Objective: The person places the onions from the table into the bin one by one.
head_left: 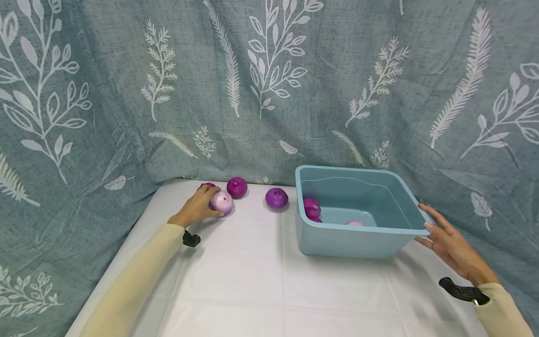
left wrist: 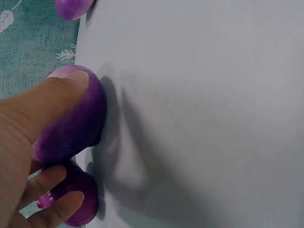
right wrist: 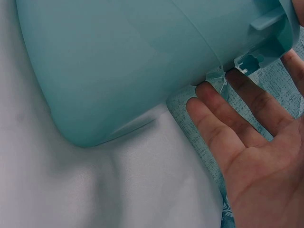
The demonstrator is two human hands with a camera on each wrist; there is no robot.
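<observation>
**Bare Left Hand (head_left: 198,205) Gripped a Round, Pale Purple-and-White Onion (head_left: 224,202)**

We saw the left hand bent around the pale onion, thumb on one side and fingers on the other, spread no wider than the onion itself. It was at the left, near the far edge of a white cloth-covered table (head_left: 236,281); we could not tell whether it touched the cloth. Just beside it, partly hidden by the fingers, we saw a deep magenta round onion (left wrist: 81,180), with a second magenta onion (head_left: 237,187) close by. A violet round onion (head_left: 276,199) lay between these and a light-blue rectangular plastic bin (head_left: 358,244). Inside the bin we made out two magenta round onions (head_left: 311,207) and a pink rounded thing (head_left: 354,223), mostly hidden by the near wall. The bare right hand (head_left: 452,245) had its fingers apart and nearly straight, touching the bin's right end, thumb at the rim.
</observation>
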